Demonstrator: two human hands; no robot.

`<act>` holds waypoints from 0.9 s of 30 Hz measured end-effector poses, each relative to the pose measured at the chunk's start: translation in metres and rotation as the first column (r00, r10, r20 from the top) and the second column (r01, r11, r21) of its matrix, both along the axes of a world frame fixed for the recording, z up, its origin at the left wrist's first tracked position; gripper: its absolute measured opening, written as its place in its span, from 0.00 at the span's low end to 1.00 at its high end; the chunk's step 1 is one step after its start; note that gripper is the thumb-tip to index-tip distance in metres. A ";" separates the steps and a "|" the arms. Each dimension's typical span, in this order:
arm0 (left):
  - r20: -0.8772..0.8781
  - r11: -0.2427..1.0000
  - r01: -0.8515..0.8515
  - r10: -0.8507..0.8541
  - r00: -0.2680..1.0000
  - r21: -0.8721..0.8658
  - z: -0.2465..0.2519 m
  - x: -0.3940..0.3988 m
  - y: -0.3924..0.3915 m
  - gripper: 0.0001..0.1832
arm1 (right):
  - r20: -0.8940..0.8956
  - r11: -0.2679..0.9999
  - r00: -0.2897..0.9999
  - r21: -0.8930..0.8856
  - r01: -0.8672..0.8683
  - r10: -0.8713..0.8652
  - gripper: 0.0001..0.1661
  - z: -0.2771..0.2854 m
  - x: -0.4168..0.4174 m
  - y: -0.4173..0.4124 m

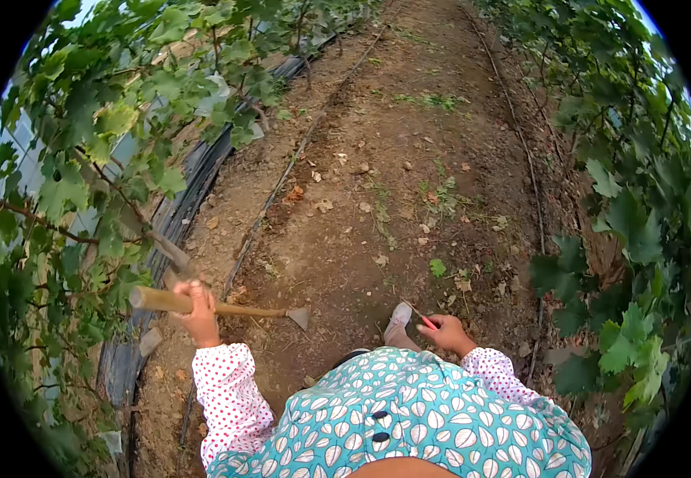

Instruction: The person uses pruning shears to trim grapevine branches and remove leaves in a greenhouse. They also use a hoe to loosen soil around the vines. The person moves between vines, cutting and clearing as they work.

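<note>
My left hand [199,313] grips the wooden handle [160,300] of a hoe, near its thick upper end. The handle slants down and away to the right, where the metal hoe blade [299,317] is close to or on the bare soil; I cannot tell which. My right hand [450,334] holds a small tool with a red handle [429,323] and a thin metal shaft or blade pointing up and left. Its tip is near my light-coloured shoe [401,314]. White sleeves with dots cover both forearms.
Grapevines on the left [67,185] and right [638,227] flank a dirt path [345,239]. Thin irrigation hoses [297,158] run along both sides. Black plastic sheeting [187,197] edges the left row. Dry leaves, cut weeds [441,197] and a stone [150,342] lie on the ground.
</note>
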State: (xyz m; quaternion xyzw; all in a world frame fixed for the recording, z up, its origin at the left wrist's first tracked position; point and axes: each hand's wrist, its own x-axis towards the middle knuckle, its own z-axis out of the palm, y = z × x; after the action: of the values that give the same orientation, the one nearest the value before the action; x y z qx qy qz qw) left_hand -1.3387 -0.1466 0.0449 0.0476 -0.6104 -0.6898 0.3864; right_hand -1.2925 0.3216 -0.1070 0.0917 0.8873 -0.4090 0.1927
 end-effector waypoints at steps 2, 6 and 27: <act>-0.027 0.996 0.037 -0.040 0.999 -0.084 -0.009 -0.009 -0.017 0.09 | -0.063 0.987 0.985 -0.012 -0.159 0.158 0.27 0.004 -0.050 0.003; -0.027 0.994 -0.016 0.013 1.000 -0.111 -0.021 -0.071 -0.003 0.05 | -0.102 0.971 0.966 0.035 -0.235 0.237 0.30 -0.012 -0.129 0.030; 0.625 0.967 0.094 0.077 0.777 -0.236 -0.148 -0.461 0.094 0.13 | 0.572 0.808 0.597 0.225 0.545 -0.562 0.36 -0.087 -0.215 0.231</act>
State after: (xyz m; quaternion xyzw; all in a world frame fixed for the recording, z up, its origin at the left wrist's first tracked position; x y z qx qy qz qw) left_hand -1.7996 -0.0525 -0.1029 0.2226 -0.7877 -0.5517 0.1600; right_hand -1.5077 0.5530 -0.1943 0.4920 0.7074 -0.3835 0.3325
